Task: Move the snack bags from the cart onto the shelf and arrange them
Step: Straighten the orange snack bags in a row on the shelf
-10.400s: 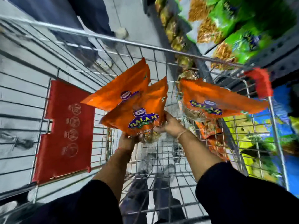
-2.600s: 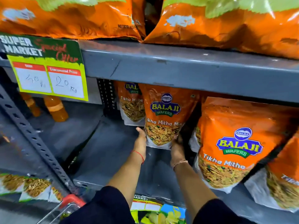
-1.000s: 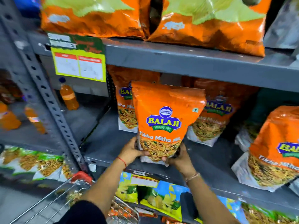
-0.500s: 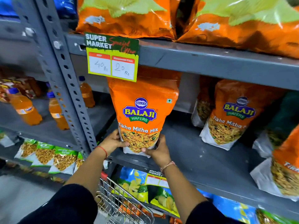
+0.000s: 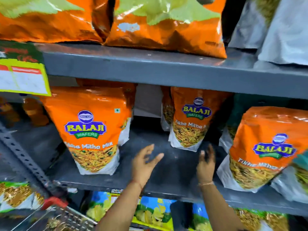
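An orange Balaji snack bag (image 5: 90, 130) stands upright at the left of the grey middle shelf (image 5: 166, 172), with nothing holding it. A second orange bag (image 5: 191, 119) stands further back in the middle, and a third (image 5: 260, 147) stands at the right front. My left hand (image 5: 145, 162) hovers open over the bare shelf between the left and middle bags. My right hand (image 5: 205, 164) is open too, just below the middle bag, blurred by motion. The cart's red corner and wire rim (image 5: 55, 202) show at the bottom left.
The upper shelf board (image 5: 150, 67) carries large orange-and-green bags (image 5: 160, 25) and grey bags (image 5: 275, 30). A yellow price tag (image 5: 23, 77) hangs at the left. A perforated upright (image 5: 21, 157) stands left, with orange drink bottles (image 5: 35, 110) behind. More snack packs (image 5: 150, 212) fill the lower shelf.
Both hands have let go of the orange bag, which now stands alone on the shelf's left side. The hands have moved right, fingers spread, toward the gap below the middle bag.
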{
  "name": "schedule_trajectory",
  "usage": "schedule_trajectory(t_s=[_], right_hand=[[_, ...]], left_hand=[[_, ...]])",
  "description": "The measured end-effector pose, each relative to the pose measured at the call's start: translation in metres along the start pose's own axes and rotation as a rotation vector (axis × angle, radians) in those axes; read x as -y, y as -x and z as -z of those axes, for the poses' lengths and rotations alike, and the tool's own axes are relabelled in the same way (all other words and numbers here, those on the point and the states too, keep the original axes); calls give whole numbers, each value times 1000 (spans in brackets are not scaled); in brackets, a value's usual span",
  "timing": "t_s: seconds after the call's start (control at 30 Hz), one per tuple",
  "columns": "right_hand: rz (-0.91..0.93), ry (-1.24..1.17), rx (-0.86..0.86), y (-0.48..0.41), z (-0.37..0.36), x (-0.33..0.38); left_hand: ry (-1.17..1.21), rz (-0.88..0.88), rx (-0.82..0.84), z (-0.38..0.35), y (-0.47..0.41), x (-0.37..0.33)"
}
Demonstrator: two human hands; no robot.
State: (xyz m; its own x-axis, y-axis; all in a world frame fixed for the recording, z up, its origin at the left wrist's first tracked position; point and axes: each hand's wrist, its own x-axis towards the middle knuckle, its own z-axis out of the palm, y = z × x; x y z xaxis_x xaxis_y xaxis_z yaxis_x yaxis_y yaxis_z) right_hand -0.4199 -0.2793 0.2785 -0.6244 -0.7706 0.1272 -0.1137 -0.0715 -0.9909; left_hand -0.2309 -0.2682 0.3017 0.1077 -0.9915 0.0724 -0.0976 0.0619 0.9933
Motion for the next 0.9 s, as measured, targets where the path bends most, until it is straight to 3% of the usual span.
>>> schedule_trajectory(t_s=[0.1,0.27,0.63,0.9], right_hand=[[-36,21,-17,-47,-3,-10],[-131,-42,143,-69,-17,-31],[-223,-6,250,-50,-55,-32],[-156,122,277,-31,-45,-16]], left_hand=[[73,72,190,-52,-58,-12],[-48,164,298,-87,-105,0],[28,178,176,-44,-106,26],[-3,215,168,-37,-94,23]])
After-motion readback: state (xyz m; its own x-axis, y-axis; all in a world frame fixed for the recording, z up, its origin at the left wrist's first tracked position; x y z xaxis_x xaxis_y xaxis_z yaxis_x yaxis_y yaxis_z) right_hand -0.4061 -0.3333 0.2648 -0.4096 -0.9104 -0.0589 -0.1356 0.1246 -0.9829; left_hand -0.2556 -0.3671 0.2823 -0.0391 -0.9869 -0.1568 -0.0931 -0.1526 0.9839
